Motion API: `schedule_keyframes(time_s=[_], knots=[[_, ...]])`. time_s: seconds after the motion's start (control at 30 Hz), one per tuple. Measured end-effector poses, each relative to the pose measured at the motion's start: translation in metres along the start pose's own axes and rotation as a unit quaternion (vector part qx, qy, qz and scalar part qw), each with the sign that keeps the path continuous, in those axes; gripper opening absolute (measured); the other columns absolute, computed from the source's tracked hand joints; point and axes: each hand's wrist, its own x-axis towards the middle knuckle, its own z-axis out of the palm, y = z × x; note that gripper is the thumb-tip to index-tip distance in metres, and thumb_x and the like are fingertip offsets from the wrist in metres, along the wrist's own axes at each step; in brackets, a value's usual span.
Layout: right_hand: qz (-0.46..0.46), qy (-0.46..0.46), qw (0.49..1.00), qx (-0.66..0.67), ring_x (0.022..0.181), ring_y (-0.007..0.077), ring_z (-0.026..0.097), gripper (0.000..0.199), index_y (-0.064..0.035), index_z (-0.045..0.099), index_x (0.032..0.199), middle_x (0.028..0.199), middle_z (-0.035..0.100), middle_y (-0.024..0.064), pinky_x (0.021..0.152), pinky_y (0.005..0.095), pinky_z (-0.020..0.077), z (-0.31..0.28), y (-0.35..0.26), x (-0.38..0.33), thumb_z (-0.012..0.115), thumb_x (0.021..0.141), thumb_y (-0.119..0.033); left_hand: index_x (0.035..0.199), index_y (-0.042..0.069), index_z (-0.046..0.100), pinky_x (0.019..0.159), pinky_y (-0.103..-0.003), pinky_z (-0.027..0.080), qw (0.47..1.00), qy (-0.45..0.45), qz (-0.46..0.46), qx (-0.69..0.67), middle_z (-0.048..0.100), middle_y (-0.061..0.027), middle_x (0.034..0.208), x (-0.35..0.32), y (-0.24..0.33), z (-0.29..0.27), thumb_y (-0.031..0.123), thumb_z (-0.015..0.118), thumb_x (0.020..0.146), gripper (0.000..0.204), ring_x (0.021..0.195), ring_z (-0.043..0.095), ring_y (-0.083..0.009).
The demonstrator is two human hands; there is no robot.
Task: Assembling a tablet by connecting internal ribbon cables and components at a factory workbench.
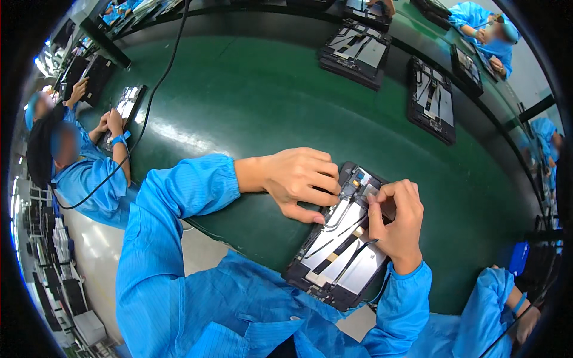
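Observation:
An opened tablet-like device lies slanted on the table near my body, its silver battery panels, black cables and small boards exposed. My left hand rests at its upper left edge, fingers apart and bent, the fingertips touching the frame. Over the upper right part of the device is my right hand, thumb and index finger pinched together by a small board. What lies between those fingertips is too small to make out. A black cord runs by my right wrist along the device's lower right side.
Similar opened devices lie on the green table: a stack at the far side and another device at the far right. A black cable hangs across the left. Co-workers in blue sit at left, far right and near right.

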Motion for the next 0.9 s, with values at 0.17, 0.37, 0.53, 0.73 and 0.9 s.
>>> schedule_keyframes(time_s=[0.17,0.37,0.53,0.73,0.9], knots=[[0.030,-0.028,0.999,0.024,0.077,0.0299,0.055,0.024,-0.0067,0.058,0.082,0.079,0.058,0.0083,0.075,0.0419,0.0431,-0.001,0.002,0.000,0.082,0.082,0.001,0.109,0.002,0.082,0.074,-0.042,0.057,1.000,0.010,0.008,0.012,0.076,-0.0109,0.105,-0.002,-0.001,0.003,0.038,0.077,0.098,0.038,0.091,0.072,-0.0290],[0.066,-0.067,0.995,0.039,0.081,0.0297,0.054,0.024,-0.0061,0.056,0.081,0.080,0.057,0.0083,0.075,0.0422,0.0426,-0.006,0.005,0.000,0.080,0.081,0.000,0.112,0.001,0.083,0.074,-0.042,0.057,1.000,0.020,-0.003,0.015,0.079,-0.0111,0.106,-0.005,-0.001,0.005,0.037,0.072,0.102,0.039,0.090,0.073,-0.0288],[0.093,-0.091,0.989,0.071,0.081,0.0288,0.053,0.025,-0.0055,0.055,0.081,0.081,0.057,0.0089,0.077,0.0414,0.0426,-0.009,0.006,0.003,0.080,0.082,-0.001,0.111,0.002,0.084,0.070,-0.041,0.055,0.999,0.046,-0.005,-0.022,0.080,-0.0104,0.106,-0.010,-0.007,0.006,0.039,0.072,0.102,0.040,0.089,0.073,-0.0287],[0.095,-0.095,0.988,0.078,0.081,0.0287,0.052,0.026,-0.0059,0.056,0.081,0.082,0.057,0.0089,0.077,0.0415,0.0422,-0.009,0.008,0.002,0.082,0.084,-0.002,0.110,0.001,0.084,0.066,-0.041,0.054,1.000,0.028,0.011,-0.006,0.080,-0.0109,0.106,-0.008,-0.006,0.001,0.042,0.077,0.100,0.043,0.084,0.072,-0.0285],[0.084,-0.094,0.990,0.067,0.081,0.0286,0.052,0.028,-0.0060,0.056,0.081,0.080,0.056,0.0085,0.077,0.0415,0.0411,-0.006,0.009,0.001,0.083,0.083,-0.003,0.109,0.001,0.084,0.064,-0.040,0.053,0.999,0.034,0.019,-0.012,0.079,-0.0113,0.105,-0.009,-0.006,0.002,0.043,0.080,0.097,0.044,0.081,0.071,-0.0282]])
